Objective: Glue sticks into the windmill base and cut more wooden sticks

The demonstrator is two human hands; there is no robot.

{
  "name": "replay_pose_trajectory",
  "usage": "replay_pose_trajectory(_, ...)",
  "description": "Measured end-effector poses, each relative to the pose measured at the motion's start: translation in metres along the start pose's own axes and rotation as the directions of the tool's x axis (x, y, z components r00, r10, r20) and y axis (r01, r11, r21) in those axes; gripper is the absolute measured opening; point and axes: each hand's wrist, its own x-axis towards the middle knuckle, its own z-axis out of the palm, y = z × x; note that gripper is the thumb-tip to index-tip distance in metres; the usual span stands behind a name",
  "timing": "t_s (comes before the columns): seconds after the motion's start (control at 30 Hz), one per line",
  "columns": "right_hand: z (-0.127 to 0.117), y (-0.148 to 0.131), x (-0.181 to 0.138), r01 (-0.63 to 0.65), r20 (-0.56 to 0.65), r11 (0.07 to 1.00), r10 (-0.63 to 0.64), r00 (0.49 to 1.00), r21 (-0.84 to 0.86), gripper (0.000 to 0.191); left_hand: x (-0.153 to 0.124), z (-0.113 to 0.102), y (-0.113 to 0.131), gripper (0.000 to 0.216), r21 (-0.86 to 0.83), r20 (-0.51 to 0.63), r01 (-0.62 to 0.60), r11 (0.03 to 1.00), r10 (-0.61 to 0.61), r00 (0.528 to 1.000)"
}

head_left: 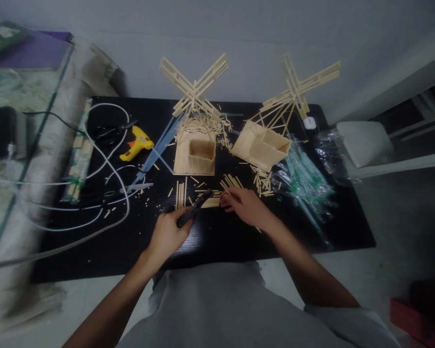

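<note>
My left hand (pixel 168 234) is closed around the handles of black cutting pliers (pixel 195 207), whose jaws point up and right toward a small bundle of wooden sticks (pixel 212 199). My right hand (pixel 243 205) rests on the black table (pixel 217 241) with its fingers curled on those sticks, pinching them at the left end. Loose short sticks (pixel 181 192) lie just left of the pliers' tip. Two stick-built windmill models, one in the centre (pixel 195 145) and one to the right (pixel 264 142), stand behind the hands.
A yellow glue gun (pixel 136 144) lies at the left with white cables (pixel 108 164) looping round it, and scissors (pixel 130 188) beside blue strips. Clear plastic bags with green print (pixel 304 181) lie at the right. A glass-topped surface (pixel 25 125) borders the left side.
</note>
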Motion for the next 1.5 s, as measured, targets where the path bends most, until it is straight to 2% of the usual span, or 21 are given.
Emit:
replay_pose_trajectory(0.23, -0.002, -0.001, 0.0, 0.019, -0.001, 1.0, -0.019, 1.0, -0.018, 0.021, -0.001, -0.001, -0.001, 0.03, -0.005, 0.019, -0.019, 1.0, 0.019, 1.0)
replay_pose_trajectory(0.4, -0.001, -0.001, 0.0, -0.011, -0.026, 1.0, 0.011, 1.0, 0.023, 0.02, -0.001, -0.001, -0.003, 0.028, -0.041, 0.016, -0.02, 0.999, 0.021, 1.0)
replay_pose_trajectory(0.73, -0.001, 0.002, 0.0, 0.03, -0.041, 0.998, -0.028, 0.999, 0.052, 0.021, 0.002, 0.002, -0.008, 0.037, -0.102, 0.013, 0.01, 0.995, -0.009, 1.0)
replay_pose_trajectory(0.93, 0.001, 0.003, 0.001, 0.045, -0.032, 0.995, -0.042, 0.999, 0.09, 0.022, 0.005, 0.003, -0.007, 0.034, -0.124, 0.023, 0.0, 0.992, 0.002, 1.0)
replay_pose_trajectory(1.17, 0.0, 0.0, -0.002, 0.039, -0.044, 0.996, -0.036, 0.998, 0.079, 0.021, 0.004, 0.005, -0.012, 0.041, -0.137, -0.004, 0.015, 0.99, -0.016, 1.0)
replay_pose_trajectory(1.5, 0.0, 0.003, 0.002, 0.043, -0.045, 0.993, -0.039, 0.998, 0.114, 0.02, 0.007, 0.005, -0.013, 0.039, -0.211, -0.024, 0.041, 0.977, -0.047, 0.999)
